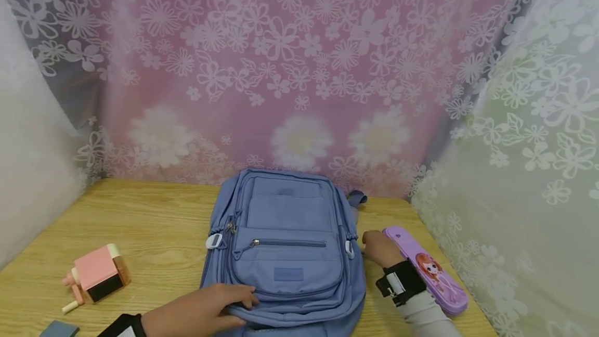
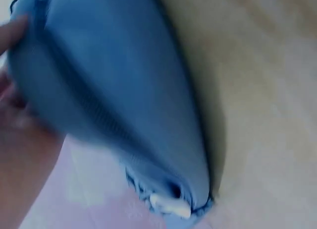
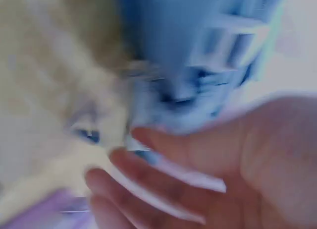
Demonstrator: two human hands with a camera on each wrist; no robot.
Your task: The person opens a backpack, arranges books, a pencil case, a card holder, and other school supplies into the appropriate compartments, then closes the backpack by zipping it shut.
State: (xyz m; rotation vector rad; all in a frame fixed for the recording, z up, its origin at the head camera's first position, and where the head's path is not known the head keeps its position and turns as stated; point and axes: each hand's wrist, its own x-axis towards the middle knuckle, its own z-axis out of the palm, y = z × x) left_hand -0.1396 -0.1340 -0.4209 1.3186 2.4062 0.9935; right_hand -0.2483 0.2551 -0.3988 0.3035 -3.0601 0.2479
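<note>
A blue-grey backpack lies on the table with its zipped front facing up. At its lower left, my left hand grips the fabric edge. The left wrist view shows the left hand with fingers on both sides of the backpack's edge. Beside the backpack's right side is my right hand, near the side buckle. In the blurred right wrist view, the right hand has loosely bent, separated fingers and nothing plainly held; the backpack is just beyond them.
A purple pencil case with a cartoon girl lies right of the right hand. On the left stands a pink and cream crank-handled device. A dark flat item sits at the front left. Floral curtains surround the wooden table.
</note>
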